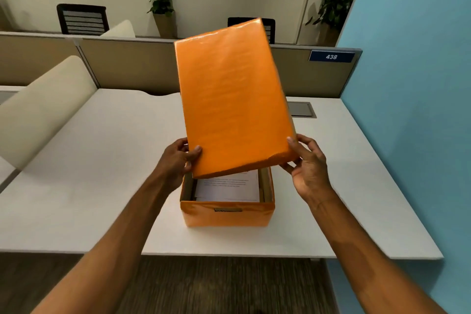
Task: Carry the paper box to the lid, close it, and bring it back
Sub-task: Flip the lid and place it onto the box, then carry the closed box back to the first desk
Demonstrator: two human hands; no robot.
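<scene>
An orange paper box (226,215) stands open on the white desk (102,160), near its front edge. White printed sheets (228,187) lie inside it. Above the box I hold the orange lid (233,99) tilted, its far end raised and its near edge low over the box's opening. My left hand (179,159) grips the lid's near left corner, thumb on top. My right hand (308,163) grips the near right corner. The lid hides the back part of the box.
A beige partition (127,66) with a blue sign "438" (331,56) runs behind the desk. A blue wall (413,109) stands at the right. A cream chair back (43,109) is at the left. A grey cable hatch (300,109) sits in the desk. Plants and dark chairs lie beyond.
</scene>
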